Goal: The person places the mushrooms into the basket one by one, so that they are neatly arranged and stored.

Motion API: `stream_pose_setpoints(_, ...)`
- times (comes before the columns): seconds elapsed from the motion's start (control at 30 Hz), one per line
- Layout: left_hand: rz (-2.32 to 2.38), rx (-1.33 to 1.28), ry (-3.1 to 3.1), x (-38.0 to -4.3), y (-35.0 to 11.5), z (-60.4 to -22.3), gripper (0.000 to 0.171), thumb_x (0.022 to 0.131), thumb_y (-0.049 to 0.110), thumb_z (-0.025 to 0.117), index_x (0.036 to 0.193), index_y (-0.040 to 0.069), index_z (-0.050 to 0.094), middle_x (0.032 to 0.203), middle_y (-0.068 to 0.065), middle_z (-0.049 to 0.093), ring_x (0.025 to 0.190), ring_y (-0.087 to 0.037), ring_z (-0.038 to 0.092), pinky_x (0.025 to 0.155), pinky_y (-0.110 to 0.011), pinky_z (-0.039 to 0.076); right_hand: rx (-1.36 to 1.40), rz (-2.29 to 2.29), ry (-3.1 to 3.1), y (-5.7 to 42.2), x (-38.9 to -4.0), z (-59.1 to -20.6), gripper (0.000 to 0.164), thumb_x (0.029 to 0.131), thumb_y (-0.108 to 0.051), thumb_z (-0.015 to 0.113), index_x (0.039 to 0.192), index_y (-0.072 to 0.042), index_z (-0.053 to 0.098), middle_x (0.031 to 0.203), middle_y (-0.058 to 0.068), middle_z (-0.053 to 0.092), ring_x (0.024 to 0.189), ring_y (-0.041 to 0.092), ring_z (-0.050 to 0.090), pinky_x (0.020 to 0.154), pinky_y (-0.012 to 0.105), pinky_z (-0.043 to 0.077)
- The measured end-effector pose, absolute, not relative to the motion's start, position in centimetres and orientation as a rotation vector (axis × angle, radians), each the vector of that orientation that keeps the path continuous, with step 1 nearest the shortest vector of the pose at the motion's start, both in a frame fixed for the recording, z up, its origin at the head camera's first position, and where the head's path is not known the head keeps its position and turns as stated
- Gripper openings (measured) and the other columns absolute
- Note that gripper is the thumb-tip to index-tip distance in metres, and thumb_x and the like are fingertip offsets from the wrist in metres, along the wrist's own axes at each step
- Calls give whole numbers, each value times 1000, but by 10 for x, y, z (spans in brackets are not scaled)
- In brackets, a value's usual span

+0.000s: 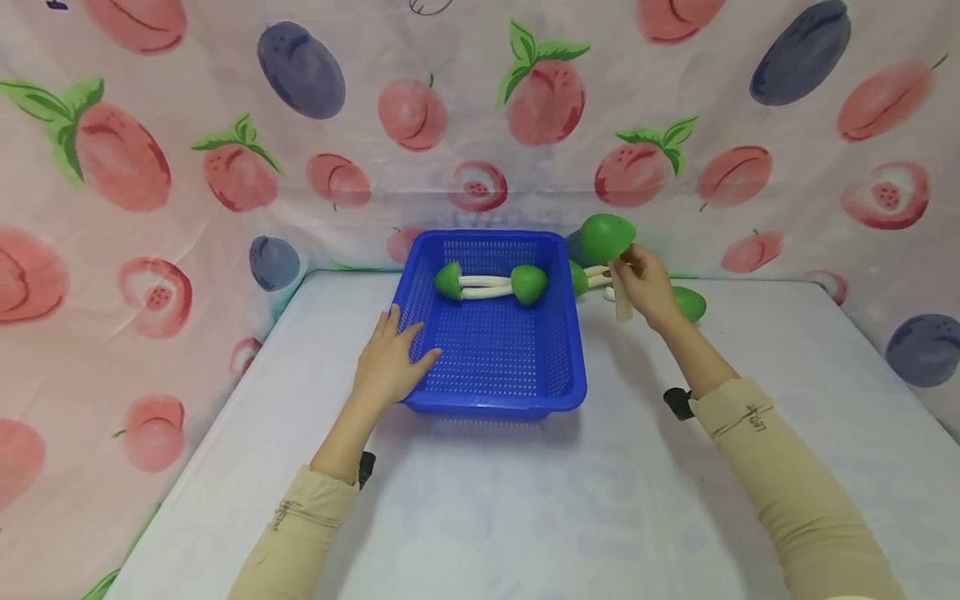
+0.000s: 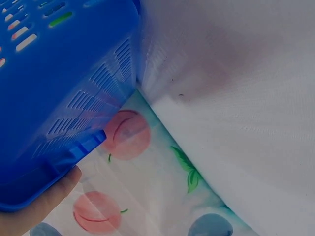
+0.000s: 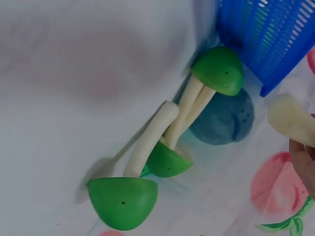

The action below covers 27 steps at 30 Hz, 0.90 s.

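Observation:
My right hand (image 1: 647,283) holds a toy mushroom (image 1: 606,239) with a green cap and pale stem, raised to the right of the blue basket (image 1: 491,400). Its fingers pinch the stem just under the cap. In the right wrist view the pale stem end (image 3: 288,118) shows at the right edge, its cap out of frame. My left hand (image 1: 388,360) rests on the basket's left rim, fingers straight and spread, thumb reaching over the inside. Two green-capped mushrooms (image 1: 528,285) lie in the back of the basket, stems side by side, caps at opposite ends.
Several more mushrooms lie on the white table (image 1: 480,508) right of the basket: one (image 3: 123,202) apart in front, two others (image 3: 219,71) with stems together beside the basket wall. A fruit-print cloth (image 1: 412,112) hangs behind the table.

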<state>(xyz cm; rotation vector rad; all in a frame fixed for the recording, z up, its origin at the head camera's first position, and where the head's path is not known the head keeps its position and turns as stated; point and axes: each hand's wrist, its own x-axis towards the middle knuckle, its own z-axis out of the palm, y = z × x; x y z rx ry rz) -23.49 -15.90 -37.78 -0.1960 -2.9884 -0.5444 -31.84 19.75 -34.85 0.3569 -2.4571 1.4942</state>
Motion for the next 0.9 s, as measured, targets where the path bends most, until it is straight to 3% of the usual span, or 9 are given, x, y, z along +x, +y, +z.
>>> stream_pose_setpoints(0.07, -545, -192, -2992, -235, -158, -378, 64, 92, 47, 52, 139, 4, 45, 154, -27, 16, 145, -41, 10, 114, -57, 20, 372, 1560, -2424, 194, -318, -344, 37, 101, -11, 35, 128, 11, 47, 113, 27, 58, 80, -4, 56, 73, 12, 49)
stream_pose_setpoints(0.27, -549, -181, -3000, -235, -158, -378, 63, 92, 45, 52, 139, 3, 45, 154, -27, 14, 145, -41, 9, 114, -56, 19, 393, 1780, -2306, 182, -315, -333, 39, 102, -14, 31, 130, 11, 42, 87, -14, 60, 74, -5, 60, 70, 15, 53)
stream_pose_setpoints(0.33, -552, -178, -2998, -235, -158, -378, 63, 92, 45, 53, 139, 3, 45, 154, -27, 14, 145, -41, 9, 114, -56, 19, 415, 1836, -2272, 178, -314, -328, 39, 102, -15, 31, 130, 10, 41, 85, -19, 60, 75, -4, 61, 70, 15, 53)
stream_pose_setpoints(0.6, -552, -198, -2996, -238, -157, -380, 63, 92, 46, 52, 139, 4, 45, 154, -26, 15, 145, -40, 9, 114, -56, 20, 489, 1902, -2181, 171, -310, -310, 21, 102, -13, 35, 111, -13, 53, 83, -17, 64, 72, -1, 62, 68, 14, 53)
stream_pose_setpoints(0.9, -543, -189, -2993, -235, -158, -377, 63, 92, 46, 53, 139, 4, 46, 154, -27, 15, 145, -40, 10, 113, -57, 21, 538, 2004, -2134, 154, -308, -291, 24, 101, -17, 39, 117, -8, 55, 89, -9, 64, 79, 6, 65, 71, 16, 54)
